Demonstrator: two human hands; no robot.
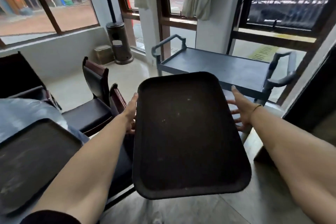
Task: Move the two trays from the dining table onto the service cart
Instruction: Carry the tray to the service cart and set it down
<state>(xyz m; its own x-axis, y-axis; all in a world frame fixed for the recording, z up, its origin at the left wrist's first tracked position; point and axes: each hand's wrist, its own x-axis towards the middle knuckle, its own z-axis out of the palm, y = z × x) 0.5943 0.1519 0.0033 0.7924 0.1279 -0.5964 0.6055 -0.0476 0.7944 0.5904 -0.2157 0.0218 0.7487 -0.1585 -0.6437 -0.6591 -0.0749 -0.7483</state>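
The grey service cart (216, 65) stands ahead of you by the windows, its top shelf bare. At your left the dining table (21, 107) carries 1 dark tray (34, 158) on its cloth. You carry the other tray (187, 132) in the air, short of the cart. Your left hand (131, 112) grips its left edge, thumb on the rim; your right hand (241, 111) supports the right edge with fingers spread underneath.

Daylight thru windows (72, 5); motion blur, wide-angle edge warp.
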